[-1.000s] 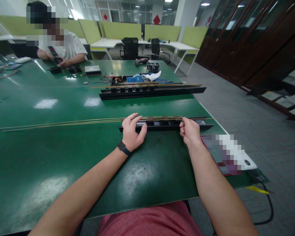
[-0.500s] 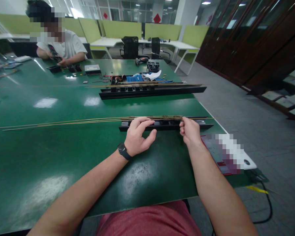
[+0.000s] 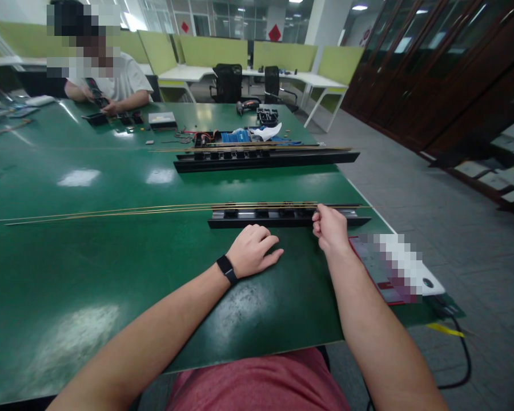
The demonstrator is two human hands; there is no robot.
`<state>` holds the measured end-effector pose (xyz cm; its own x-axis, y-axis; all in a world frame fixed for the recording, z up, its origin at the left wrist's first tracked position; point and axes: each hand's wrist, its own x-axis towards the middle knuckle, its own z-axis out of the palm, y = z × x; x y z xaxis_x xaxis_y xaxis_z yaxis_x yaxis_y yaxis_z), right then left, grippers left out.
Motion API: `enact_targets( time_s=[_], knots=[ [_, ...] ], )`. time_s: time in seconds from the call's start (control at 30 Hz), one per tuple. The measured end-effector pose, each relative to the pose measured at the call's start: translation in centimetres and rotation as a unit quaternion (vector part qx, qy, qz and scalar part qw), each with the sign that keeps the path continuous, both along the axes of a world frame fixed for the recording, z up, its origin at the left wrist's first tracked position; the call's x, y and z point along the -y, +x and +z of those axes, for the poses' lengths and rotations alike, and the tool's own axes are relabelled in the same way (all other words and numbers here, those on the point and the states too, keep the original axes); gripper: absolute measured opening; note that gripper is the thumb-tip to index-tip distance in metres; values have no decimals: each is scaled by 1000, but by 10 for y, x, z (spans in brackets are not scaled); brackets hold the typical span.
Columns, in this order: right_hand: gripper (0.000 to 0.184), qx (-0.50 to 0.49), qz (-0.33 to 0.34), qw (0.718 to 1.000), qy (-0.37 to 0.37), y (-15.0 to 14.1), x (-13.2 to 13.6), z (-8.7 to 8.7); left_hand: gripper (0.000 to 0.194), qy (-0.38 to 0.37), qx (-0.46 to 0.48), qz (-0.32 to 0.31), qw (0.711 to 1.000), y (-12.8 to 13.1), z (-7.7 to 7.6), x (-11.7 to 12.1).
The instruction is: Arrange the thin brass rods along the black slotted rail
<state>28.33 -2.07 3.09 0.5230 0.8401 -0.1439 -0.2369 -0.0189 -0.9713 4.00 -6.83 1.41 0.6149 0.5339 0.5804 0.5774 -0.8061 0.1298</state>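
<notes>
Head | right hand (image 3: 330, 227) tightly curled, apparently pinching rods (image 3: 188, 206) over rail (image 3: 295, 222) | left hand (image 3: 257, 251) loosely bent, empty, near rail

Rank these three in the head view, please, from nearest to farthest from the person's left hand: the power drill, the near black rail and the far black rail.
1. Near black rail: just beyond the left hand.
2. Far black rail: farther across the green table.
3. Power drill: toward the table's far edge.
</notes>
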Motion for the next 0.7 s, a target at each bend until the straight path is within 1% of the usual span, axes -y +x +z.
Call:
enact_targets(
  time_s=[0.07, 0.13, 0.23, 0.27, 0.3, 0.33, 0.4, 0.43, 0.5, 0.53, 0.57, 0.63, 0.67, 0.7],
  knots=[
    [22, 1, 0, 1000, -1, 0, 0, 0, 30, -3, 1, 1, 1000, -1, 2, -2],
    [23, 6, 0, 1000, -1, 0, 0, 0, 30, -16, 24, 10, 1000, 0, 2, -3],
    [24, 7, 3, 1000, 2, 0, 0, -1, 28, -85, 83, 24, 993, 2, 1, -2],
    [25, 6, 3, 1000, 4, 0, 0, -1, 26, -119, 107, 36, 986, 3, 0, -2],
    [25, 5, 3, 1000, 5, 1, 0, -1, 25, -136, 118, 49, 983, 3, -1, -2],
    [25, 5, 3, 1000, 5, 1, 0, -2, 24, -131, 99, 40, 986, 3, -1, -2],
    [24, 6, 3, 1000, 6, 1, -1, -2, 25, -79, 23, -6, 997, 3, 2, -3],
    [24, 6, 3, 1000, 6, 1, -1, -2, 25, -58, 21, 1, 998, 2, 4, -3],
    [25, 6, 3, 1000, 5, 1, -1, -2, 29, -31, 33, 36, 998, 2, 11, -4],
    [26, 6, 3, 1000, 5, 1, -1, -1, 27, -35, 21, 27, 999, 3, 14, -4],
    [26, 7, 3, 1000, 5, 1, -1, -1, 27, -53, 31, 23, 998, 3, 17, -3],
    [27, 9, 4, 1000, 6, 1, -1, -1, 29, -110, 89, 55, 988, 4, 21, -3],
    [28, 10, 5, 1000, 6, 1, 0, 0, 29, -119, 89, 50, 988, 4, 21, -4],
    [27, 10, 5, 1000, 6, 1, 0, 0, 31, -113, 61, 21, 991, 3, 21, -4]
  ],
)
